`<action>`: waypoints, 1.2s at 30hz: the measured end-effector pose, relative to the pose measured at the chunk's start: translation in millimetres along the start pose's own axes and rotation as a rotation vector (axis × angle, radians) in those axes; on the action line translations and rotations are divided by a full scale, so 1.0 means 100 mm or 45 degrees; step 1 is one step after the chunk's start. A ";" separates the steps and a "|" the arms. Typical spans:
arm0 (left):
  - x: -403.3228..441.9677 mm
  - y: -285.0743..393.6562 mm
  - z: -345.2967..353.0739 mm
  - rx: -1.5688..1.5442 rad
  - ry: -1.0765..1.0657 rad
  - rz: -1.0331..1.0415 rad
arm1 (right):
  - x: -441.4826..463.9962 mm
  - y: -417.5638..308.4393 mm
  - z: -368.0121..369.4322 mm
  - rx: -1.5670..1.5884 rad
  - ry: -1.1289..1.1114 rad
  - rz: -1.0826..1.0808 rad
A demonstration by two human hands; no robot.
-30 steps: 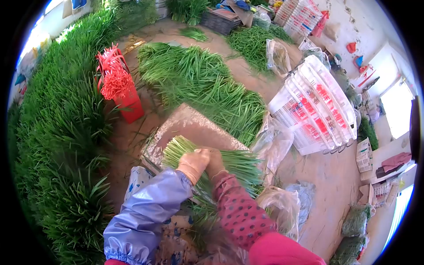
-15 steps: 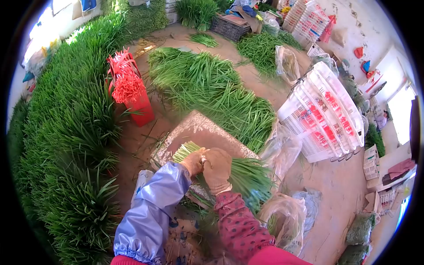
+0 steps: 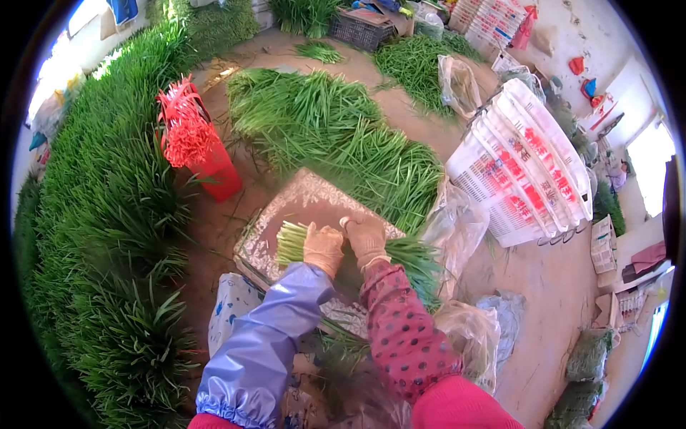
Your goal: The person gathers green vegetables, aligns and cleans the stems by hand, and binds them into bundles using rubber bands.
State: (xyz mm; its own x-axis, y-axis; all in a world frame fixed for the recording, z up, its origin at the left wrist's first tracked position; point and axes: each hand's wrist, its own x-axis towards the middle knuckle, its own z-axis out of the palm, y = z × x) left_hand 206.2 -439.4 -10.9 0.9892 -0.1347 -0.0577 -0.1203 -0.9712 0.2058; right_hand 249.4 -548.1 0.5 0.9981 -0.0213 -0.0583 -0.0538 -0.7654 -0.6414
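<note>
A bundle of green stalks (image 3: 291, 242) lies across a low patterned board (image 3: 304, 191), its pale cut ends to the left and leaves to the right. My left hand (image 3: 324, 247), gloved, is closed around the bundle near the pale ends. Just to its right, my right hand (image 3: 366, 239), also gloved, is closed at the bundle's leafy side; whether it grips stalks or a tie is too small to tell. A small gap separates the hands. Beyond the board spreads a pile of loose green stalks (image 3: 336, 136).
Dense upright greens (image 3: 107, 214) fill the left side. A red container (image 3: 218, 171) holds red ties (image 3: 191, 141). Stacked white crates (image 3: 522, 168) stand at the right, with clear plastic bags (image 3: 457, 229) beside them. A black crate (image 3: 361, 32) sits at the back.
My hands were together and crossing on the bundle; now they are slightly apart, side by side. The right hand has turned, and the view has shifted a little.
</note>
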 end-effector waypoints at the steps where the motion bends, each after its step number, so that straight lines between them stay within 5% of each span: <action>1: 0.03 -0.03 0.02 -0.046 -0.055 0.048 | 0.00 0.06 0.00 0.078 0.035 -0.088; 3: -0.01 -0.11 0.14 -0.228 0.238 0.072 | -0.16 0.06 -0.12 0.250 0.015 -0.441; 4: 0.04 -0.16 0.23 -0.274 0.294 0.122 | -0.25 0.13 -0.17 -0.013 0.049 -0.782; 5: -0.02 -0.21 0.19 -0.393 0.375 0.236 | -0.46 0.01 -0.38 0.054 -0.243 -0.677; 6: -0.03 -0.22 0.29 -0.428 0.465 0.227 | -0.58 0.08 -0.45 -0.455 -0.312 -0.767; 8: -0.04 -0.28 0.30 -0.386 0.311 0.271 | -0.72 0.29 -0.59 -0.812 -0.421 -0.689; 12: 0.02 -0.33 0.57 -0.508 0.473 0.261 | -0.66 0.82 -0.91 -0.921 -0.645 -0.170; 14: -0.02 -0.36 0.53 -0.631 0.512 0.238 | -0.75 0.97 -0.89 -0.798 -0.564 -0.182; 16: -0.06 -0.37 0.35 -0.758 0.243 0.160 | -0.75 0.99 -0.94 -0.674 -0.460 -0.202; 18: 0.07 -0.43 0.86 -1.482 0.386 0.182 | -0.84 0.95 -0.96 -0.659 -0.560 0.184; 20: -0.12 -0.44 0.62 -1.465 0.380 -0.036 | -0.91 0.84 -1.10 -0.713 -0.379 -0.063; 24: -0.41 -0.32 -0.08 -2.277 0.488 -0.538 | -0.67 -0.31 -1.93 -0.926 -0.208 -0.639; 27: -0.48 -0.11 -0.36 -2.494 0.861 -0.338 | -0.48 -1.14 -2.44 -1.138 0.101 -1.371; 29: -0.55 0.06 -0.55 -2.544 0.916 -0.332 | -0.37 -1.48 -2.54 -1.264 0.111 -1.432; 30: -0.58 0.13 -0.59 -2.592 0.989 -0.345 | -0.35 -1.58 -2.50 -0.859 0.122 -1.726; 32: -0.59 0.20 -0.48 -2.642 1.006 -0.366 | 0.09 -1.67 -2.49 0.061 -0.677 -1.678; 33: -0.67 0.25 -0.45 -2.603 0.979 -0.460 | -0.09 -1.70 -2.36 -1.081 -0.051 -1.773; 34: -0.72 0.29 -0.41 -2.567 0.957 -0.558 | -0.40 -1.79 -2.09 -2.193 0.646 -1.579; 36: -0.63 0.12 0.29 -2.645 0.928 -0.632 | -0.92 -1.75 -1.47 -2.520 0.954 -0.998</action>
State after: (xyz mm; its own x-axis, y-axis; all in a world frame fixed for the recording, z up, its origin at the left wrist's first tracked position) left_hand 139.6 -448.1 -33.3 0.8144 0.5200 -0.2574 -0.1871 0.6552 0.7319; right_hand 171.8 -506.8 231.0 0.6542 0.7112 0.2573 -0.1554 -0.2066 0.9660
